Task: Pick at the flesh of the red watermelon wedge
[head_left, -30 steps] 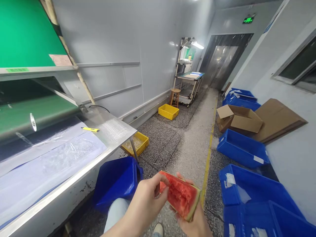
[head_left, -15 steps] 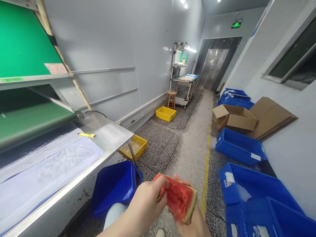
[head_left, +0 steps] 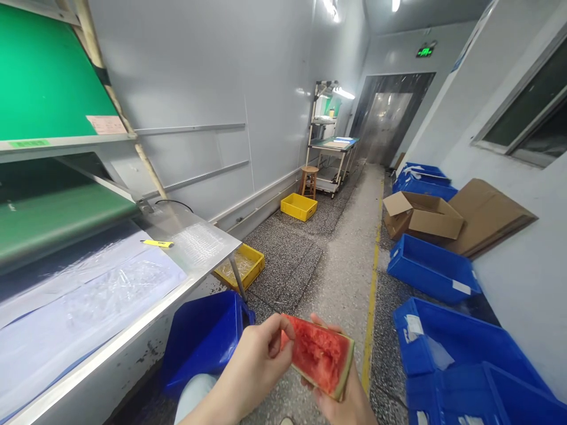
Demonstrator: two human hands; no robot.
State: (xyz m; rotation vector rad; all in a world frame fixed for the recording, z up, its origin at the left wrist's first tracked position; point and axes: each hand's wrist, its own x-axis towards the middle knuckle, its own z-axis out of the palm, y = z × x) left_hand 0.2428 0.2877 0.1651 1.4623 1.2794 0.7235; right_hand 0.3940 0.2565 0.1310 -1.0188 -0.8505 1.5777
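Right hand low at the near edge, palm up under a watermelon slice, fingers curled round its rind and far edge, gripping it from below. Left hand just to the left, fingertips pinched against the slice's near-left corner, touching the red flesh. Slice held over the speckled floor, red face up and tilted toward the camera, green rind along its right edge. Below the left hand, a knee in light trousers. Just left of that, a blue bin tipped on its side under the metal table. On the table, clear plastic sheets and a yellow pen-like tool. Beyond the table leg, a yellow tray on the floor; farther off, a second yellow tray beside a wooden stool and a workbench. To the right, past a yellow floor line, blue crates in a row along the wall, with an open cardboard box and flat cardboard leaning behind. At the far end, a dark doorway with a green exit sign above.
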